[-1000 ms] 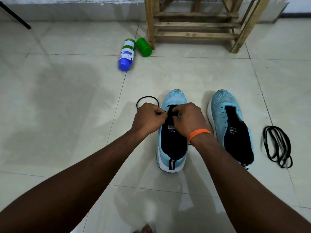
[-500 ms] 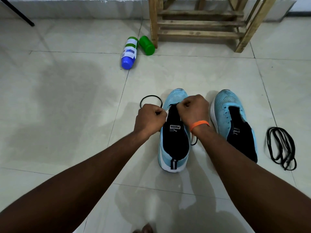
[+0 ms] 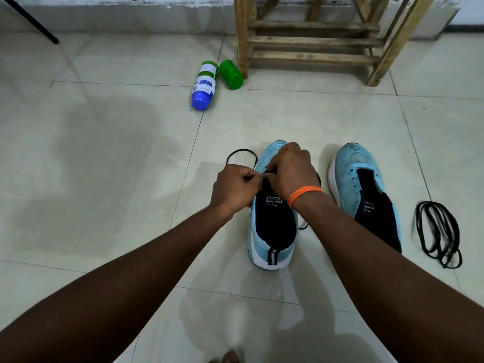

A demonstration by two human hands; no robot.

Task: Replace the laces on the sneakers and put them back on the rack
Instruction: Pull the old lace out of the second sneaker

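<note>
Head view: I have my left hand (image 3: 234,188) and right hand (image 3: 292,169) both pinching the black lace (image 3: 242,152) over the sneaker (image 3: 272,229) — fingertips meeting at its eyelets. A loose pinch could let the tip slip out. The slack loops just beyond my left hand, and the rack (image 3: 314,41) stands well apart.

**Loose things on the tiles**

On the pale tiled floor (image 3: 104,179) a white bottle (image 3: 203,86) lies on its side, its blue cap towards me. A green container (image 3: 231,74) lies just beside it. Far left, a thin black leg (image 3: 31,23) slants down.
</note>
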